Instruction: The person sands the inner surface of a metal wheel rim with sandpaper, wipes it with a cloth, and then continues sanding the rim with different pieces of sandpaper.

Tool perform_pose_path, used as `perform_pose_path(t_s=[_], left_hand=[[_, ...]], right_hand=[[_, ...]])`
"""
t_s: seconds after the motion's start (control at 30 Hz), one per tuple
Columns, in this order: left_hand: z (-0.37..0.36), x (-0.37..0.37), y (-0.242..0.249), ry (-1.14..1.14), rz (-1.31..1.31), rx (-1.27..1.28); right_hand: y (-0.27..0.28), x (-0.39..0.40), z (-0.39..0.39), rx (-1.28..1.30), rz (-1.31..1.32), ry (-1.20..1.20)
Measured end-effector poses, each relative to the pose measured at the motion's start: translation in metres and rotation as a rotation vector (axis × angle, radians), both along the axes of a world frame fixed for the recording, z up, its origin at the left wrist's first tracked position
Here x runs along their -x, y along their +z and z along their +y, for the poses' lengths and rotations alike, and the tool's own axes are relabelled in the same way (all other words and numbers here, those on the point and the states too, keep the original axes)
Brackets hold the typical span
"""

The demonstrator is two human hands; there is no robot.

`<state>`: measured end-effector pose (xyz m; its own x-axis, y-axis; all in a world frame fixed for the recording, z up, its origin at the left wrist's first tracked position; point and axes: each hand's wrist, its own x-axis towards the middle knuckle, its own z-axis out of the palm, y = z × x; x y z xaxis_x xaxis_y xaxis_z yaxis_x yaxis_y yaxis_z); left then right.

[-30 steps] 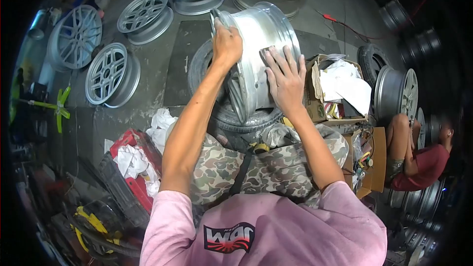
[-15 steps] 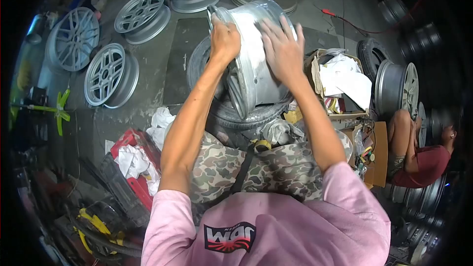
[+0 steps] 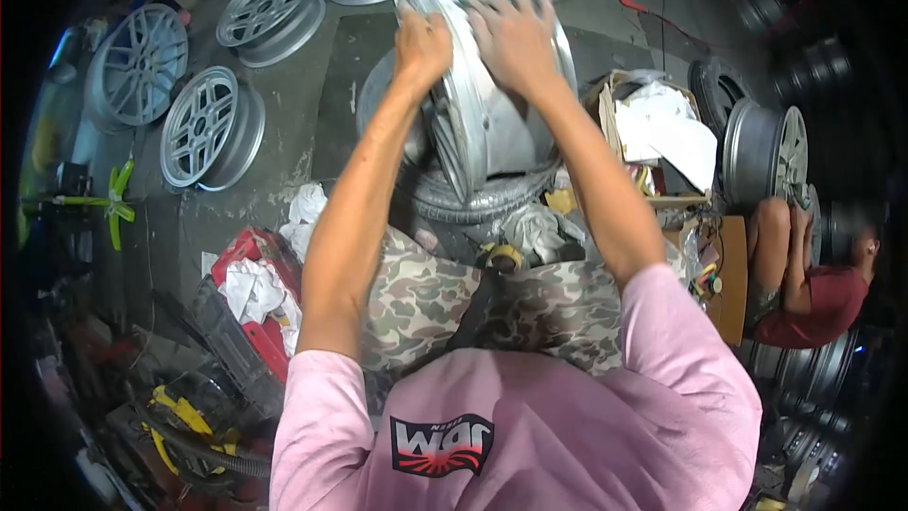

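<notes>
A silver car wheel rim [image 3: 506, 137] stands on edge in front of me, tilted, over a tire [image 3: 459, 206] lying flat on the floor. My left hand [image 3: 423, 45] is closed around the wheel rim's upper left edge, its thumb up along the lip. My right hand [image 3: 515, 38] lies on the outside of the barrel near the top, fingers stretched and apart, slightly blurred. The spoked face turns to the left and is mostly hidden behind my left forearm.
Several silver wheel rims [image 3: 200, 128] rest on the floor at left and back. A box of white paper [image 3: 665, 137] stands right of the tire. At far right a person in a dark red shirt [image 3: 815, 308] sits beside another wheel rim [image 3: 747, 151]. A red toolbox [image 3: 248, 251] holds white cloth.
My right hand has slid up and left across the barrel, toward the wheel rim's top. My left hand keeps its hold on the edge. The view has shifted slightly.
</notes>
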<state>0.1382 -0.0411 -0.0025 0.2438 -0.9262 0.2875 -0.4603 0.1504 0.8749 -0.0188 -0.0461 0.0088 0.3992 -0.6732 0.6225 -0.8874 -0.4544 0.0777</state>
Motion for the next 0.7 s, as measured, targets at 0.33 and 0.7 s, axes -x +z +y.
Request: perform_pose_path(t_s=[0.33,0.7], left_hand=[[-0.017,-0.012,-0.023,-0.119,0.016,0.118],[0.016,-0.023,0.045,0.108,-0.418,0.255]], right_hand=[[-0.048,0.123,0.208,-0.712,-0.079,0.241],[-0.305,0.161,0.211,-1.373,0.326,-0.046]])
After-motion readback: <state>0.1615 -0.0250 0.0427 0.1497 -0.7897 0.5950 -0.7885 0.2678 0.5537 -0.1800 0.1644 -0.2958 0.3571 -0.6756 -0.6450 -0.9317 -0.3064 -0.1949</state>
